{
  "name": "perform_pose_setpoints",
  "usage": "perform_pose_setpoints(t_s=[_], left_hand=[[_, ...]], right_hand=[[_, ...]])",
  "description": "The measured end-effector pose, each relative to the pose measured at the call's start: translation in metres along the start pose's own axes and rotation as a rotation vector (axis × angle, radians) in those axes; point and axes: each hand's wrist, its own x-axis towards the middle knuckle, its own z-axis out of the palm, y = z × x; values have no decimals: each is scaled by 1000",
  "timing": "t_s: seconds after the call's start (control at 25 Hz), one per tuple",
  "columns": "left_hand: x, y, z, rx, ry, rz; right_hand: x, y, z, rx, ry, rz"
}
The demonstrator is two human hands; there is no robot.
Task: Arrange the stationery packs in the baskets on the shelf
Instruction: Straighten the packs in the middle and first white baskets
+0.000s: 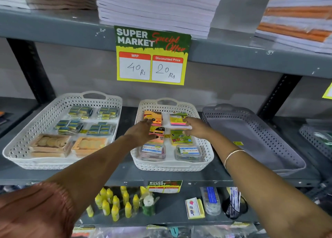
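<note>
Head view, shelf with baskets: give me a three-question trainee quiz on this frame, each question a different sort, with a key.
1. True or false: the grey basket on the right holds sticky-note packs.
2. Which basket are both hands in? A) left white basket B) middle white basket C) grey basket
3. Fill in: the discounted price on the offer sign reads ___ Rs.

Key: 1. False, it looks empty. 2. B; the left hand and right hand both rest on packs there. 3. 20
</note>
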Motion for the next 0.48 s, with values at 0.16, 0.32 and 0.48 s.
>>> perform_pose_setpoints(t_s=[0.16,0.32,0.48], left_hand=[[29,-13,5,209,-161,54],[43,-17,16,283,-220,66],[50,-18,18,273,-196,79]], right_hand=[[33,12,19,-253,-165,-40],[50,20,37,-274,-224,-50],[53,24,41,-295,-188,-38]])
